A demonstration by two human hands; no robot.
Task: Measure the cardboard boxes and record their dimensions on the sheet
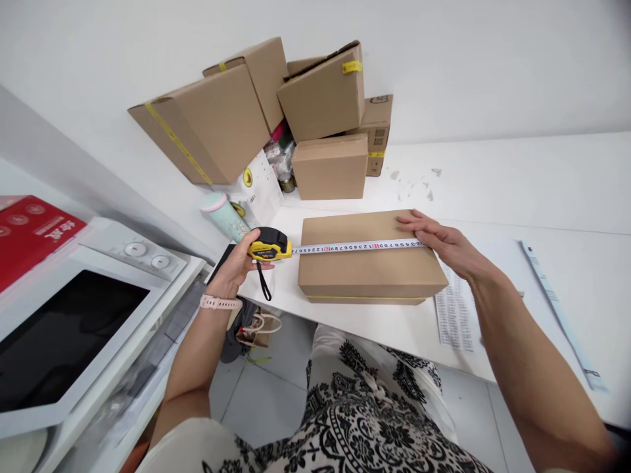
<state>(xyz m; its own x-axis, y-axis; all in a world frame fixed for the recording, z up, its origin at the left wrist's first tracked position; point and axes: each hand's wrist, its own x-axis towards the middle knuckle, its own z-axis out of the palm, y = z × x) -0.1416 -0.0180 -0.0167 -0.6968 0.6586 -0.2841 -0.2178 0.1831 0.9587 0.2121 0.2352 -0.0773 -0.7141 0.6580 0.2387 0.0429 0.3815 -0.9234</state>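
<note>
Your tape [269, 244], yellow/black, was just off the box's L end, its blade [355, 247] pulled out L to R across the top of the box [369, 272]. A blk cord [265, 286] hung from the case. The box was brown, shut, lying lengthwise L-R at the near edge of the table [497, 197], w/ a yellow strip low on its near side.

Your L hand [240, 259] was closed round the tape case, thumb on top, fingers below; a pale band [219, 303] was on that wrist. Your R hand [441, 240] was at the box's R end, fingers resting on the top/edge by the blade's end; couldn't tell if they pinched the blade or only pressed it.

R of the box, partly behind your R arm, was a printed sheet [456, 315]; farther R, a long blue strip [562, 315] lay at a slant. Far of the box: a small carton [330, 171], w/ an open-topped carton [323, 95] tilted above it, and big cartons [207, 121] far L. Btwn those and your L hand, a mint bottle [225, 211] leaned near a white avocado pack [261, 190]. Near L: microwave [73, 335], w/ a red pkg [34, 236] just beyond.
</note>
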